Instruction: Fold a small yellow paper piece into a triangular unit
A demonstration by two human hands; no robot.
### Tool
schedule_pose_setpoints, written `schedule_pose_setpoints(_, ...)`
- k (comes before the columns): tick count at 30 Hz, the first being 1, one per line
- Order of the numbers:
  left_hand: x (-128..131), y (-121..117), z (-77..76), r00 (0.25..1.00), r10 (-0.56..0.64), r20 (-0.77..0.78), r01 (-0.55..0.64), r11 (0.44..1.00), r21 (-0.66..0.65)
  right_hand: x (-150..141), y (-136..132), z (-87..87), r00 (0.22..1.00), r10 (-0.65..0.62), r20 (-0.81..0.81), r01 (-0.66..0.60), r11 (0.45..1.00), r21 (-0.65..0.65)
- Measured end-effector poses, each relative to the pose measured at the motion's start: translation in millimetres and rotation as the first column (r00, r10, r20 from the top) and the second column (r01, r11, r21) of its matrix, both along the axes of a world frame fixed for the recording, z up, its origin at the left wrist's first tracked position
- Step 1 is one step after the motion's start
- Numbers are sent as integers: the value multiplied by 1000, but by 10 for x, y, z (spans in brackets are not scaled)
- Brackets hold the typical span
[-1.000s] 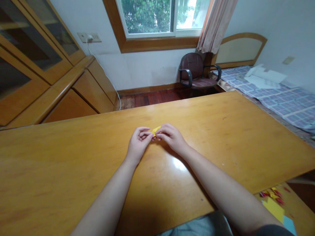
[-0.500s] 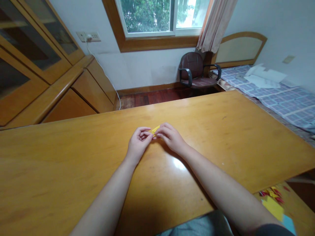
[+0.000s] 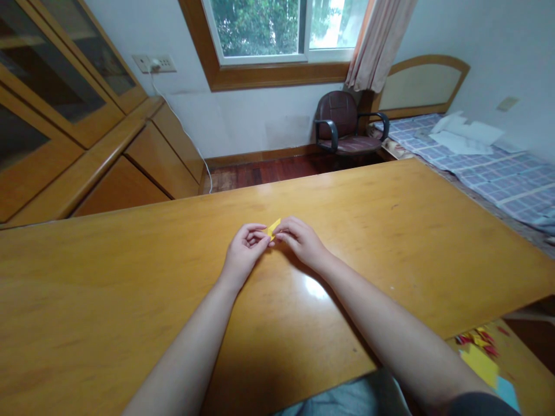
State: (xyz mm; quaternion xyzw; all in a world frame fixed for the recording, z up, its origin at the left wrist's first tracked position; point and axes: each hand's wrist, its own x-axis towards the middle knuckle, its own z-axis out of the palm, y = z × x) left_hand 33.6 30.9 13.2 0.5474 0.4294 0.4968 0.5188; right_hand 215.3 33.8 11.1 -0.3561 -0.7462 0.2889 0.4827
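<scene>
One small yellow folded piece (image 3: 273, 229), which looks to me like paper, is between the two hands, just over the table (image 3: 173, 323) (or maybe touching it; I cannot tell from this view). From my distance, through the head camera, I see that the left hand (image 3: 243, 249) pinches its near end between thumb and fingertip, while the other fingers are curled. The right hand (image 3: 303, 240) pinches it from the other side, and its fingers hide a part of it. I think both hands hold it in this way because such a small, light piece would not be steady alone. They meet in the middle, probably to have it in good sight. At the lower right, on a lower wooden surface (image 3: 522, 361), lie a yellow sheet (image 3: 481, 365), a blue sheet (image 3: 508, 393) and red and yellow bits (image 3: 479, 337), I suppose placed there for easy reach. Beyond the table stands a brown chair (image 3: 340, 124), near a bed (image 3: 498, 167).
</scene>
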Motion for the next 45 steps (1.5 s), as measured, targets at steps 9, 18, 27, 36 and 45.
schedule_pose_setpoints(9,5,-6,-8,998,-54,-35,54,999,-6,-9,-21,43,1000,-11,9,12,998,-59)
schedule_pose_setpoints(18,3,4,-12,998,-65,-26,65,998,-12,-1,-27,49,1000,1,18,0,999,-44)
schedule_pose_setpoints(27,12,-21,-5,997,-60,-55,60,998,-6,-8,-29,40,1000,-2,24,3,1000,-25)
schedule_pose_setpoints(36,20,-22,1,998,-28,-64,27,1000,-15,-1,-37,55,1000,-10,25,11,999,-51)
schedule_pose_setpoints(45,17,-8,-33,997,-34,-69,33,999,-15,-56,-60,10,985,-42,-165,-7,958,-287)
